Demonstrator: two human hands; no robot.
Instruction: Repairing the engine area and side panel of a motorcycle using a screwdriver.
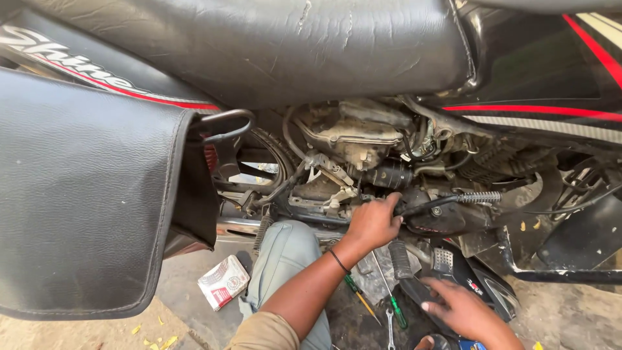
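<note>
A large black leather saddlebag (84, 194) fills the left of the frame and hides the motorcycle's rear; the cracked black vinyl seat (259, 45) is cut off along the top. At centre sits the grimy, dust-coated grey metal engine (356, 139), its cables and small parts hard to make out. The left hand (374, 221) presses against the engine's lower part, fingers curled around something unclear. The right hand (461, 306), lower right, rests open, fingers spread, on a black plastic panel (499, 291). Green-handled screwdrivers (396, 311) lie on the ground between the hands.
</note>
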